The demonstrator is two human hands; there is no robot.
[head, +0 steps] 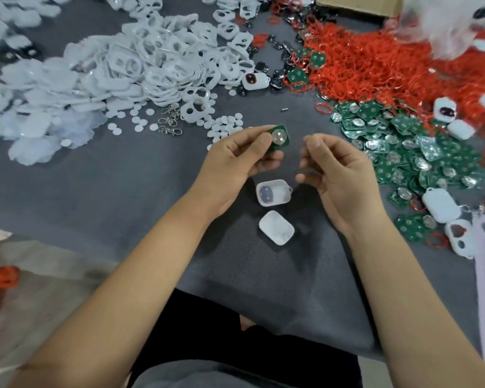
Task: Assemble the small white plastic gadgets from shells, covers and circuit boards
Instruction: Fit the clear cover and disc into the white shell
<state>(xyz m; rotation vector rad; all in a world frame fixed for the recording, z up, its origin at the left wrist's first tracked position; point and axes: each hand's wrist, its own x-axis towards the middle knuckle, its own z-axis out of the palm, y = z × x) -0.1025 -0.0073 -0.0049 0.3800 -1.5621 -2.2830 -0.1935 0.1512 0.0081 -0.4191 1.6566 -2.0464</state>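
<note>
Green and glinting, the circuit board (280,137) with its round silver coin cell facing up is the piece in play: the left hand (242,158) pinches it between thumb and curled fingers, lifted clear of the grey cloth (140,197). Just below the board, an open white shell (273,192) lies hollow side up with dark button pads showing inside, and just beyond that shell, nearer the person, a plain white cover (276,227) also rests on the cloth. The step looks like seating the board into the shell; the next move likely calls for turning the board to match the shell's outline and lowering it in flat, then closing with the cover. Right of the board, the right hand (338,175) hovers with fingers loosely curled and thumb near the forefinger; whether it pinches something tiny I cannot tell. Farther right of the board spreads a heap of green boards (420,152), with red rubber rings (389,63) piled behind it, and to the board's left lie white covers (157,65) and small white discs (221,126).
</note>
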